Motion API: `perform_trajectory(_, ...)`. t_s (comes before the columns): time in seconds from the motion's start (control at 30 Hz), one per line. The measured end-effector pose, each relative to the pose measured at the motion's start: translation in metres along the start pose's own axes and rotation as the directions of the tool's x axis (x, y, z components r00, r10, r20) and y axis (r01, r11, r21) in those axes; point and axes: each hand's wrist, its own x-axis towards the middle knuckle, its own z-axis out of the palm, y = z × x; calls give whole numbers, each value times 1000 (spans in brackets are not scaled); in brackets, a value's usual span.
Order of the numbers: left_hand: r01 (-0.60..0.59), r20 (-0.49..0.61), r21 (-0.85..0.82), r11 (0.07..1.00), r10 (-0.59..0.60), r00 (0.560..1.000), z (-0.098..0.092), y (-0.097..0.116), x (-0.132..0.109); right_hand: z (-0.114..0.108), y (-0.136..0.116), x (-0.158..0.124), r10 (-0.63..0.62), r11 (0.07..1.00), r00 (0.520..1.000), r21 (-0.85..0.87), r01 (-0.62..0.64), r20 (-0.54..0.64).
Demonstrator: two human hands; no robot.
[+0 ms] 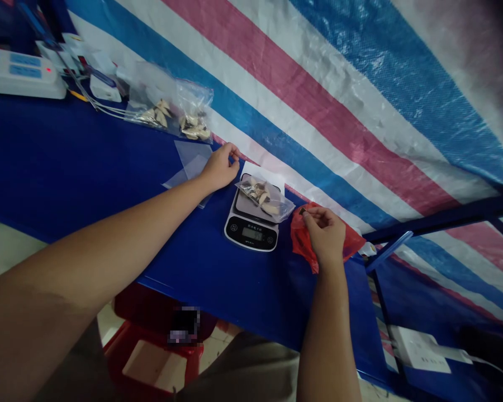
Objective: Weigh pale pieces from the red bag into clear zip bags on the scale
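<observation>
Blue tabletop (184, 268) under a black digital scale (251, 237), with bare room along the table edge in front of the scale. On the scale's pan, a clear bag of pale pieces (262, 198). Just right of the scale, right hand (323, 234) pinched shut on a small dark piece (303, 211), above a red plastic bag (300, 240). Just left of the scale, left hand (220, 166) half-curled, grip impossible to tell. Display and lettering on the scale too small to read.

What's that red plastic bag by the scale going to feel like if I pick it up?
Likely floppy: the red plastic bag lies crumpled under the right hand. It looks thin and light, and may slide on the blue tabletop.
</observation>
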Motion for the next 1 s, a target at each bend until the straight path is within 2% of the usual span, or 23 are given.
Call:
perform_trajectory(0.57, -15, -8, -20, 1000, 15, 1000, 1, 0, 0, 3, 5, 0, -80, 997, 995, 16, 81, -64)
perform_trajectory(1.0, -21, -9, -24, 999, 21, 1000, 1, 0, 0, 4, 7, 1, -84, 996, 994, 11, 85, -74)
